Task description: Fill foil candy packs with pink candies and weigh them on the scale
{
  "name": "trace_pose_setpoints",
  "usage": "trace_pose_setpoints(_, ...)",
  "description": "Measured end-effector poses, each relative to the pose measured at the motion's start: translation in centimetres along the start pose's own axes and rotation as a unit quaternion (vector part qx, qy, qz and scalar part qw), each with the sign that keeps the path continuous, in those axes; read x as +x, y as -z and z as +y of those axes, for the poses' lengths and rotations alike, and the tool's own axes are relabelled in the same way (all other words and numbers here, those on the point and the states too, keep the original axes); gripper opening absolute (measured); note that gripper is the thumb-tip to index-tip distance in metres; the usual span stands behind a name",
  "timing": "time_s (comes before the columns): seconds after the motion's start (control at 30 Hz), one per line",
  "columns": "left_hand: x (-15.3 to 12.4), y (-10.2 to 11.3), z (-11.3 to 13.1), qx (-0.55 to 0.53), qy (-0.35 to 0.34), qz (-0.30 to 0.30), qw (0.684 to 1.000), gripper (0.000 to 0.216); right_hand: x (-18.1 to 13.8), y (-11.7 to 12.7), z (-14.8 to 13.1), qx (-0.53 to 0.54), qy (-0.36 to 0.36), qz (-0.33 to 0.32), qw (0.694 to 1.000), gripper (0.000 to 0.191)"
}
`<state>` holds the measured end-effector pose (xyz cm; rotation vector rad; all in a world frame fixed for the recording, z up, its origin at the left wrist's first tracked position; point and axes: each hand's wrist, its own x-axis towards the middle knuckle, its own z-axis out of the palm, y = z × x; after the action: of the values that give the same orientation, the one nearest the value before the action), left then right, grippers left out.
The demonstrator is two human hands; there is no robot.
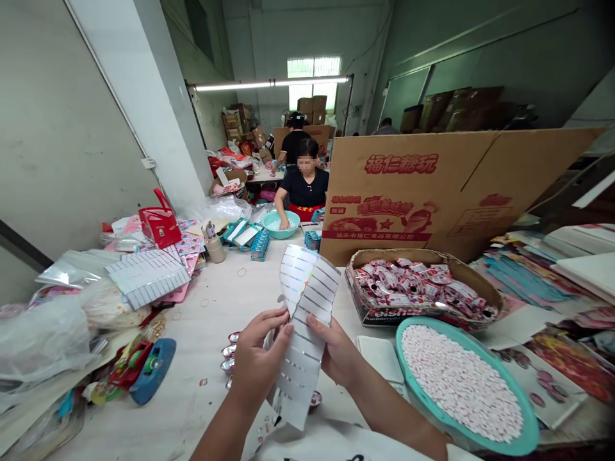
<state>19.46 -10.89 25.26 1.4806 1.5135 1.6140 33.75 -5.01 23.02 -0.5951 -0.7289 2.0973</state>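
A creased white sticker sheet [307,298] with silvery stripes stands tilted in front of me, held up between both hands. My left hand [264,349] pinches its left edge between thumb and fingers. On the right side, my right hand [336,346] grips the sheet with the thumb on its face and the fingers behind. Several small shiny, foil-like pieces [228,351] lie in a column on the table just left of my left hand. Another small round piece [316,398] shows below the sheet, partly hidden.
At right are a teal basin [531,416] of small white pieces, a carton [384,318] of pink-and-white packs and a cardboard panel [384,192]. At left lie a blue tape dispenser [154,371], striped sheets [148,275] and a red box [160,225]. A person [302,182] opposite reaches into another basin [294,232].
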Motion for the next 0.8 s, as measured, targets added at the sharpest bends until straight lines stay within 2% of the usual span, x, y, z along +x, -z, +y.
trace_pose_setpoints(0.17,-0.8,-0.4,0.6,-0.047,-0.004,-0.013,0.999,0.015,0.1,0.3,0.0,-0.001,0.009,-0.051,0.999,0.035)
trace_pose_setpoints(0.3,-1.2,-0.6,1.0,-0.013,-0.050,-0.010,0.999,0.014,0.8,0.4,0.1,-0.015,0.040,-0.032,0.999,0.033)
trace_pose_setpoints(0.37,-1.2,-0.7,0.9,0.034,-0.090,0.008,0.995,0.013,1.2,0.3,0.4,-0.041,0.057,0.010,0.997,0.039)
trace_pose_setpoints(0.43,-1.0,-0.9,0.5,0.091,-0.138,0.028,0.986,0.013,1.7,0.3,0.8,-0.067,0.083,0.087,0.990,0.055)
trace_pose_setpoints(0.5,-0.7,-0.9,-0.2,0.145,-0.186,0.050,0.971,0.014,1.8,0.3,1.4,-0.109,0.133,0.181,0.968,0.075)
trace_pose_setpoints(0.57,-0.4,-0.9,-1.0,0.185,-0.220,0.071,0.955,0.017,1.6,0.4,1.9,-0.159,0.178,0.234,0.943,0.084)
trace_pose_setpoints(0.6,-0.2,-0.8,-1.4,0.199,-0.228,0.076,0.950,0.018,1.5,0.4,2.1,-0.178,0.183,0.238,0.937,0.080)
trace_pose_setpoints(0.67,0.2,-0.7,-2.1,0.207,-0.229,0.073,0.948,0.018,1.0,0.4,2.4,-0.187,0.154,0.208,0.948,0.068)
trace_pose_setpoints(0.8,0.4,-0.5,-2.6,0.153,-0.163,0.032,0.974,0.015,0.4,0.4,2.9,-0.097,0.076,0.117,0.985,0.052)
